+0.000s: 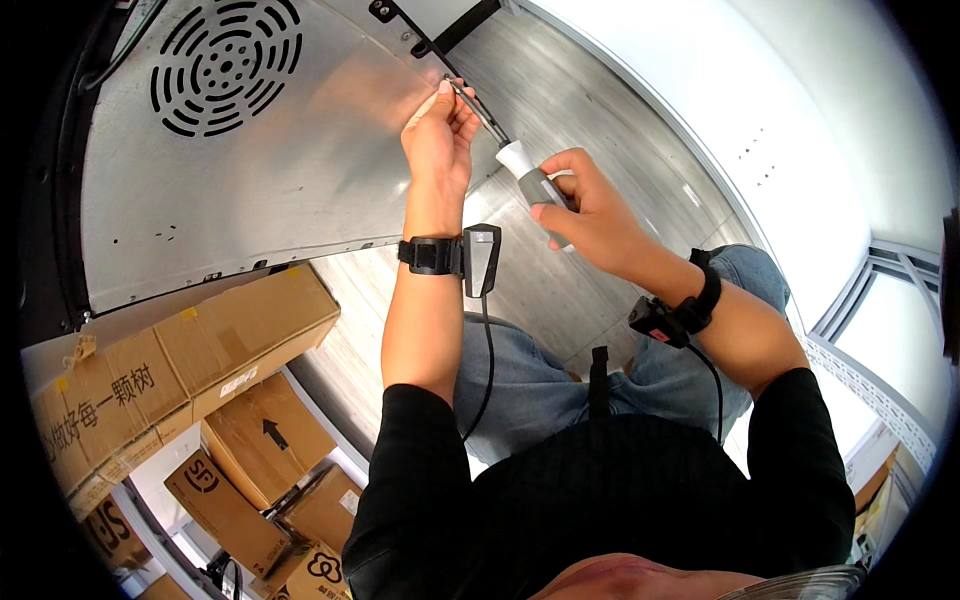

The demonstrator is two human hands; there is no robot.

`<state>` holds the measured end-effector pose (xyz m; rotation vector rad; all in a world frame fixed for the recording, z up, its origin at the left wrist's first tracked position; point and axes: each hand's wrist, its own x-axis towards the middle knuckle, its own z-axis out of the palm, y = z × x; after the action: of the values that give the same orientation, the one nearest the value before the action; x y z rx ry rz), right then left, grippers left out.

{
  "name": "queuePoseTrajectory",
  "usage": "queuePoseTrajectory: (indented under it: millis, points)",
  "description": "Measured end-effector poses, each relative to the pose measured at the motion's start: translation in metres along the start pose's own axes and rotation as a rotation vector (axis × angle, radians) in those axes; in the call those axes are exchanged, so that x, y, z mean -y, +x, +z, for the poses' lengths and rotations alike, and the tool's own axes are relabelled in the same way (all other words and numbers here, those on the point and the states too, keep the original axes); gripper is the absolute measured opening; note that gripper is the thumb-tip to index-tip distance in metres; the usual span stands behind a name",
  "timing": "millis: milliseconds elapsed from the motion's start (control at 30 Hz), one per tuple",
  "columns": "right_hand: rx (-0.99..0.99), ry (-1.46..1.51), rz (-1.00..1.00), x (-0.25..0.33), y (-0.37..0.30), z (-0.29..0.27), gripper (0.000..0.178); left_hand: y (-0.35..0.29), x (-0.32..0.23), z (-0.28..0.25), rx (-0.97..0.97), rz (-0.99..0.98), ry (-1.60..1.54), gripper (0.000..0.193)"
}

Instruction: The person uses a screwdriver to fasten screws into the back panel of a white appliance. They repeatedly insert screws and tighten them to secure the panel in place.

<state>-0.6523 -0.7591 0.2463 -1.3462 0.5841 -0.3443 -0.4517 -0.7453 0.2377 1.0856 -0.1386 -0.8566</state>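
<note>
**Two hands on one screwdriver at a metal panel's edge**

Several brown cardboard boxes [190, 360] are stacked at the lower left, below the bottom edge of a large grey metal panel [270, 170]. The topmost box is long and flat, with yellow tape tabs at its corners, a line of dark printed characters along its side and a small white rectangular label near its right end. Under it sits a squarer box [265, 440] marked with a black arrow, and lower still are more boxes carrying dark printed logos; they crowd together toward the lower left corner of the view.

The panel fills the upper left; a round vent grille [225, 65] of curved slots is cut near its top edge. Along the panel's right edge runs a dark strip with a small black bracket [385, 12] at its upper end.

The screwdriver [515, 165] lies slanted along that right edge, its thin dark shaft pointing up and left, its white-and-grey handle down and right. The left hand [438, 130] is pressed together at the fingertips, pinching the shaft close to its tip, right against the panel's edge. The right hand [585, 205] is curled closed around the grey part of the handle, thumb laid along it.

Each wrist wears a black strap; the left one carries a grey device [481, 258] with a black cable hanging down, the right one a small black unit [655, 320] with a cable too. Below are blue jeans and black sleeves, over a pale wood-grain floor [560, 100]
</note>
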Motion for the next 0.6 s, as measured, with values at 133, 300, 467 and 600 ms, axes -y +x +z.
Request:
queuePoseTrajectory:
  millis: [133,300,467,600]
  points:
    - [0.000,0.003,-0.009,-0.0031,0.0019,0.0011,0.038,0.0026,0.0014,0.0013,-0.006,-0.006,-0.039,0.017]
    - [0.003,-0.002,-0.004,0.0014,0.0035,0.0005,0.039,0.0030,0.0011,0.0056,-0.036,0.004,-0.037,0.016]
    - [0.006,0.011,-0.007,0.0023,0.0067,0.0001,0.039,0.0040,0.0000,0.0063,-0.064,0.005,-0.040,0.016]
    - [0.016,0.032,0.000,0.0011,0.0095,-0.0010,0.040,0.0046,0.0018,0.0073,-0.081,0.010,-0.045,0.016]
